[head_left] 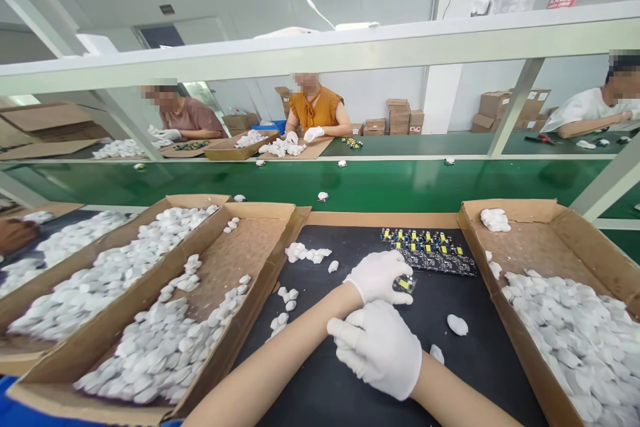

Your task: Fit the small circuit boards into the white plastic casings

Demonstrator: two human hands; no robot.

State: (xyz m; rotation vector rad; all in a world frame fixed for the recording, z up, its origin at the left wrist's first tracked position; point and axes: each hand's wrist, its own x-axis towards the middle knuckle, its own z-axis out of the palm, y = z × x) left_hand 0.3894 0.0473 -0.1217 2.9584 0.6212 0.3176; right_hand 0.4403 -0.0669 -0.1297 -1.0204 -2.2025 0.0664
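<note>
My left hand (379, 278), in a white glove, reaches across the black mat (425, 373) with thumb and fingers closed around a small circuit board (405, 285) with a yellow component. Just nearer to me, my right hand (381, 348), also gloved, points left with its fingers curled together; whatever they hold is hidden. Beyond the left hand lies a panel of joined circuit boards (440, 261), some rows carrying yellow parts. One white puffy piece (457, 325) rests right of my hands, and another (437, 353) touches the right wrist's outline. Several more white pieces (307, 253) are scattered on the mat's left side.
Cardboard trays of white pieces flank the mat: one tray (555, 210) at right, another (280, 240) at left, with a further one beside it. A green conveyor belt (400, 187) crosses behind, carrying small pieces. Across it, several people work under a white frame rail (350, 47).
</note>
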